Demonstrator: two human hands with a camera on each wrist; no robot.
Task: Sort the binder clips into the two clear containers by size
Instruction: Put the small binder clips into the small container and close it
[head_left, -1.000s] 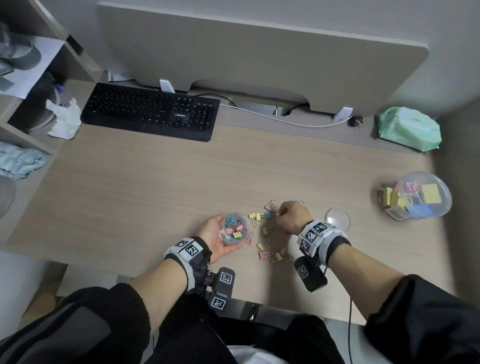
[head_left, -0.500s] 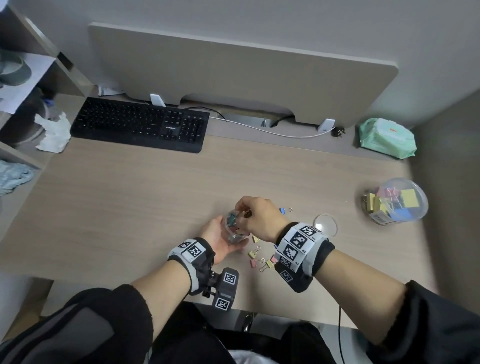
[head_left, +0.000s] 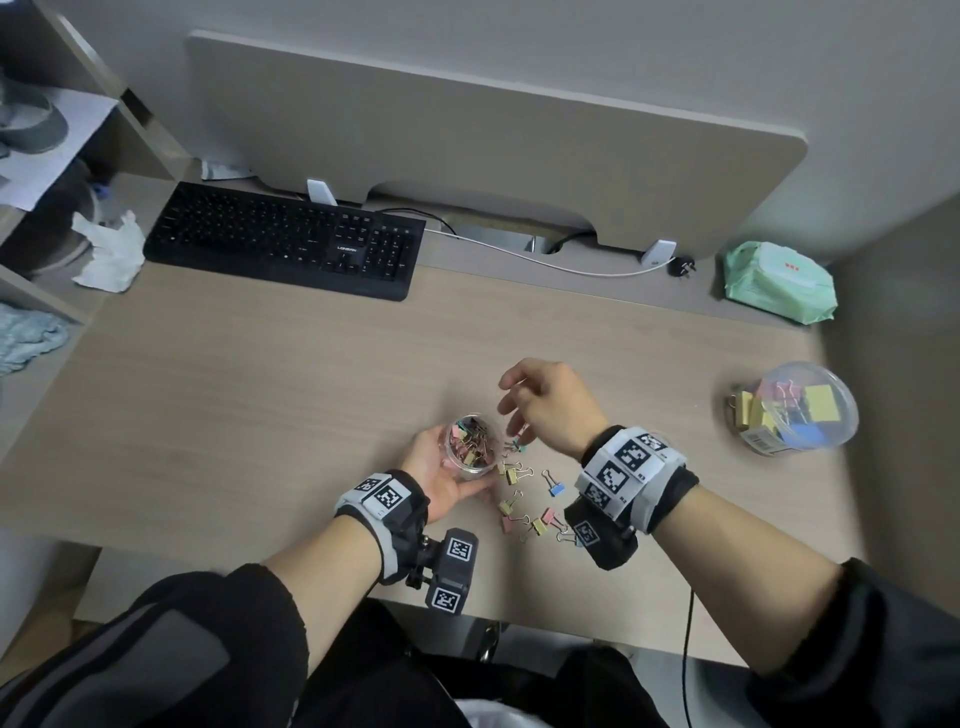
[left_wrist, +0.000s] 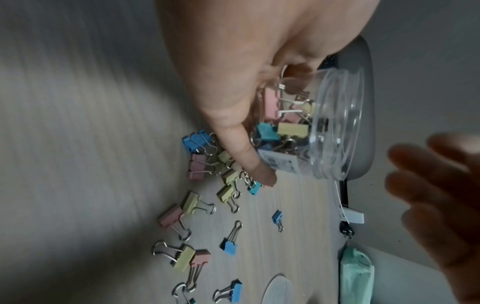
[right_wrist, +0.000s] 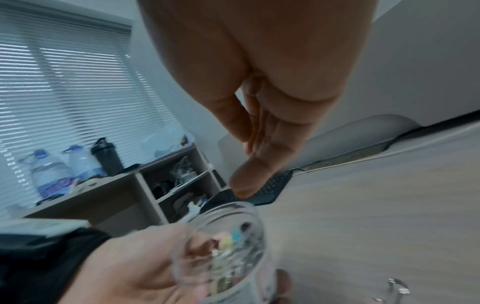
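My left hand (head_left: 441, 475) grips a small clear jar (head_left: 471, 447) holding several small coloured binder clips, tilted just above the desk; the jar (left_wrist: 319, 131) and its clips show clearly in the left wrist view. My right hand (head_left: 540, 402) hovers just right of the jar mouth, fingers loose and extended, holding nothing; in the right wrist view the right hand's fingers (right_wrist: 259, 148) hang above the jar (right_wrist: 228, 246). Several loose small clips (head_left: 530, 499) lie scattered on the desk between my wrists, also visible as loose clips (left_wrist: 207, 209). A larger clear container (head_left: 795, 410) with big clips stands at the right.
A round clear lid (left_wrist: 278, 288) lies on the desk near the clips. A black keyboard (head_left: 285, 241) and white cable (head_left: 545, 262) sit at the back, a green wipes pack (head_left: 779, 283) at back right, shelves (head_left: 47, 208) at left. The desk's front edge (head_left: 208, 551) is near my forearms.
My right hand went from the clip pile to the jar mouth, then drew back to the right with its fingers spread and nothing held. The left hand kept holding the jar.
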